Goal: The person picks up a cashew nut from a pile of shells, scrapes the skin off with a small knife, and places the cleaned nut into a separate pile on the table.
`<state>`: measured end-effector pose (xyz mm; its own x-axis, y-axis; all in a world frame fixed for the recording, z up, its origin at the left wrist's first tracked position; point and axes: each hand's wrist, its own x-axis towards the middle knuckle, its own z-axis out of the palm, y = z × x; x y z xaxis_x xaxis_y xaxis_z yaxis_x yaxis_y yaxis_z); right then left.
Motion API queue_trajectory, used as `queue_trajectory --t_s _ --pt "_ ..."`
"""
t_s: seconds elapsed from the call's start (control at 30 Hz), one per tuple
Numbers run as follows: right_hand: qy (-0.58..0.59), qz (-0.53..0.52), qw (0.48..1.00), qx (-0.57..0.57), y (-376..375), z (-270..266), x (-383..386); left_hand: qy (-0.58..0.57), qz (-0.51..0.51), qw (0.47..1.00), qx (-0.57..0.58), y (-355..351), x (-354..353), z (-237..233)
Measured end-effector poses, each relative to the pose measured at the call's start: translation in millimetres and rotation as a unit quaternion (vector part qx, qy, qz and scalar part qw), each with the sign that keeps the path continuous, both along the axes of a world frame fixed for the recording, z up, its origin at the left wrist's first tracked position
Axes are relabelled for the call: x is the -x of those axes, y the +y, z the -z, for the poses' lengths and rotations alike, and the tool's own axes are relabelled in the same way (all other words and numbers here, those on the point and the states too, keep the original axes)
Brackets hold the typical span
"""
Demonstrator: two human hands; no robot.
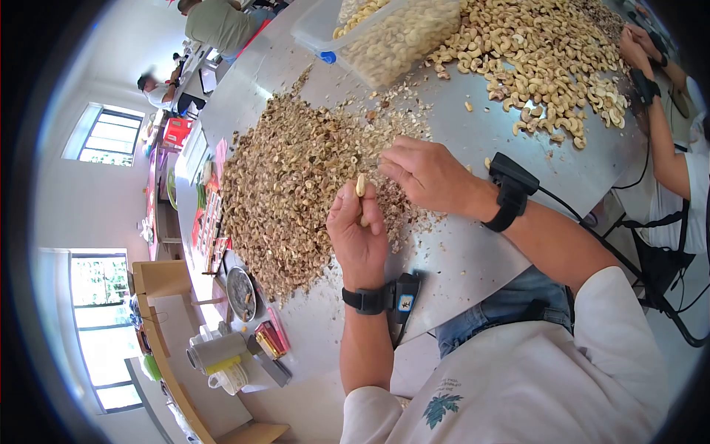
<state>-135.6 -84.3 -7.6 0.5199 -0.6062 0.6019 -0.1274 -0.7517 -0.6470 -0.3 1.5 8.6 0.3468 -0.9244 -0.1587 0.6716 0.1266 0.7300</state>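
My left hand (359, 233) is raised in front of a large brown heap of nut pieces and skins (274, 192), with a pale cashew (360, 185) pinched upright at its fingertips. To the right of it, my right hand (425, 172) hovers over the heap's edge with fingers pressed together; whatever lies between those fingertips is too small to make out. The two hands are apart. Farther right, a pile of pale cashews (540, 66) spreads over the metal table (473, 251).
A clear plastic tub (399, 44) of cashews stands at the table's back. Another person's hands (640, 48) are at the far right pile. A round metal dish (241, 294), a roll (218, 351) and small packets (271, 339) lie at the left. Two people are in the background.
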Motion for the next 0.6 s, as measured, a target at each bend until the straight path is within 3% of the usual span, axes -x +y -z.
queue_trajectory --t_s 0.13,0.3,0.6 --pt "-0.04 -0.039 0.998 -0.027 -7 -3 2 -0.004 0.006 1.0 0.007 -1 -2 4" --pt "-0.056 -0.09 0.974 -0.201 0 -16 6 -0.023 0.063 0.997 0.033 0 -5 11" --pt "-0.128 -0.167 0.874 -0.439 4 -17 4 -0.06 0.065 0.995 0.035 -2 3 5"
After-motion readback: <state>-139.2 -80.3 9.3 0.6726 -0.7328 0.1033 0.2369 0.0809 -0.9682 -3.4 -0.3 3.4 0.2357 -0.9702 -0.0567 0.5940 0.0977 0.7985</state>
